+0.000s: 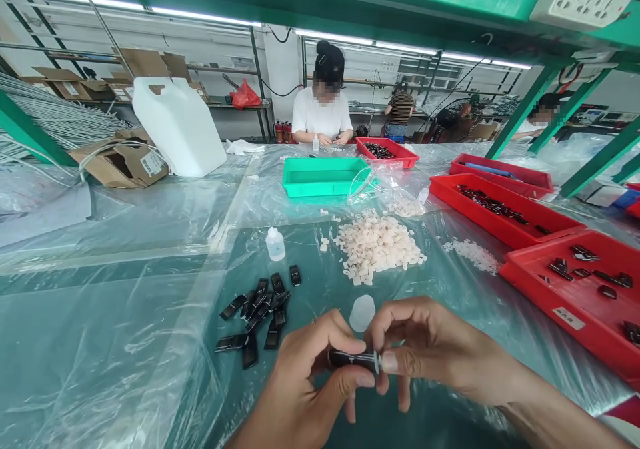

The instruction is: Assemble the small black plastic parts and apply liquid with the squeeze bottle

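Note:
My left hand [320, 376] grips a glossy black plastic part [347, 359] between thumb and fingers, its end pointing right. At that end, my right hand [420, 352] pinches a small whitish piece [379, 361] against the black part; its exact shape is mostly covered by my fingertips. Just beyond my hands lies a translucent round disc [362, 313]. A loose pile of similar black parts [260, 309] is to the left, with a small white squeeze bottle [275, 244] behind it. Farther off is a heap of small cream-coloured plastic pieces [377, 246].
Red trays [565, 316] with black parts line the right side. A green tray [323, 187] stands at the back, and a white jug [177, 126] at the left. Plastic sheeting covers the table [125, 302]. A person in a white shirt [323, 112] sits opposite.

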Tool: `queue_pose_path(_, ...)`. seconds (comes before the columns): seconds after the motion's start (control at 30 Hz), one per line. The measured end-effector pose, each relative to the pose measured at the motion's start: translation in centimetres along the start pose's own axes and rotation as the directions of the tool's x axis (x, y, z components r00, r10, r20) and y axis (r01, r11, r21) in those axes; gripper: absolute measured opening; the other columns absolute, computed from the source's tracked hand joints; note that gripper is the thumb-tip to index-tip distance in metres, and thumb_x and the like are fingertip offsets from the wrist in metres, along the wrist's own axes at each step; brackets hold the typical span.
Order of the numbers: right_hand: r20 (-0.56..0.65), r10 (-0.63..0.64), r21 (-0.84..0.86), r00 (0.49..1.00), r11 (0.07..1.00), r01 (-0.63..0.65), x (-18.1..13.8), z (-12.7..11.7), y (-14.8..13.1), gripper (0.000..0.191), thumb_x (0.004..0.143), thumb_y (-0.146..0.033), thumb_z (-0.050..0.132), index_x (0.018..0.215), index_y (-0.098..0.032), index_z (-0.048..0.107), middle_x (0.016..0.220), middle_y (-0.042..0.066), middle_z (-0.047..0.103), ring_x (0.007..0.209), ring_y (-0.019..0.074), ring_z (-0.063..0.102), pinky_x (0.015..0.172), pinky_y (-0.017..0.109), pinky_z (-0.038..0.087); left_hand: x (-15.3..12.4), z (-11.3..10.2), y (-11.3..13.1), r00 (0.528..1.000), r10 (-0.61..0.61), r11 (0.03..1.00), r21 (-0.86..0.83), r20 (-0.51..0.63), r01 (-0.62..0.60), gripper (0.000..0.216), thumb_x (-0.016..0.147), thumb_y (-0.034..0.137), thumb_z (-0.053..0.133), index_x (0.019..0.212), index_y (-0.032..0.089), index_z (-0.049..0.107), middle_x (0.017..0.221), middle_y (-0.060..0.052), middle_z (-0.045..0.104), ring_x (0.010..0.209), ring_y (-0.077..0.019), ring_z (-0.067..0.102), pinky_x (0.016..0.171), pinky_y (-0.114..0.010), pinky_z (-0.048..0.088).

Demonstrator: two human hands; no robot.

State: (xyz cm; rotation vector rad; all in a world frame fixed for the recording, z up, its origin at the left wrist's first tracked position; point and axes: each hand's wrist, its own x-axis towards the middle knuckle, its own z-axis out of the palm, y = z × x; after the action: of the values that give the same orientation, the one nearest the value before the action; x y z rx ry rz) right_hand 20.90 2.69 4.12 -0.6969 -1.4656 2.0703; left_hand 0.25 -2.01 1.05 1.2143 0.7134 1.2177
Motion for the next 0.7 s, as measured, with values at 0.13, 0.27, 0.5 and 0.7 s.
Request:
queue_pose_path(0.13, -0.003, -0.006, 0.028, 1.000, 1.000, 0.006, 0.08, 0.14, 0.22, 0.017, 0.089, -0.023, 0.081, 0.095, -0.010, 0.072, 0.083, 0.004, 0.070, 0.078, 0.0130, 0.072, 0.065, 0.021, 0.065, -0.01, -0.22, -0.28, 0.999, 0.018, 0.999, 0.034, 0.048, -0.020, 0.013, 0.098, 0.037, 0.073, 0.092, 0.025, 0.071, 0.084, 0.002, 0.056, 0.066, -0.0127, 0.066, 0.052, -0.020, 0.059)
queue_pose_path(0.27, -0.017, -0.003, 0.042, 1.000, 0.999, 0.003, 0.20, 0.39, 0.33, 0.017, 0.088, -0.024, 0.082, 0.095, -0.010, 0.073, 0.084, 0.004, 0.069, 0.078, 0.0128, 0.072, 0.065, 0.022, 0.066, -0.16, -0.28, -0.67, 0.999, 0.032, 0.996, 0.081, 0.037, -0.035, 0.018, 0.101, 0.040, 0.067, 0.090, 0.026, 0.069, 0.086, 0.001, 0.055, 0.060, -0.0104, 0.057, 0.052, -0.022, 0.058)
queue_pose_path(0.5, -0.058, 0.037, -0.004, 0.998, 0.999, -0.038, 0.42, 0.77, 0.47, 0.027, 0.088, -0.031, 0.083, 0.093, -0.010, 0.067, 0.082, 0.006, 0.071, 0.079, 0.0146, 0.072, 0.063, 0.023, 0.066, 0.09, -0.53, -0.60, 0.993, 0.089, 0.974, 0.200, 0.083, -0.104, 0.018, 0.103, 0.019, 0.059, 0.089, 0.027, 0.066, 0.084, 0.003, 0.055, 0.061, -0.0100, 0.057, 0.051, -0.018, 0.052)
queue_pose_path(0.7, -0.066, 0.036, -0.044, 0.997, 0.998, -0.039, 0.77, 0.75, 0.15, 0.034, 0.087, -0.039, 0.084, 0.094, -0.012, 0.065, 0.078, 0.003, 0.068, 0.077, 0.0154, 0.073, 0.059, 0.022, 0.064, 0.35, -0.87, -0.48, 0.984, 0.151, 0.938, 0.302, 0.092, -0.172, 0.021, 0.102, 0.012, 0.057, 0.091, 0.029, 0.064, 0.084, 0.004, 0.054, 0.062, -0.0091, 0.057, 0.052, -0.016, 0.051)
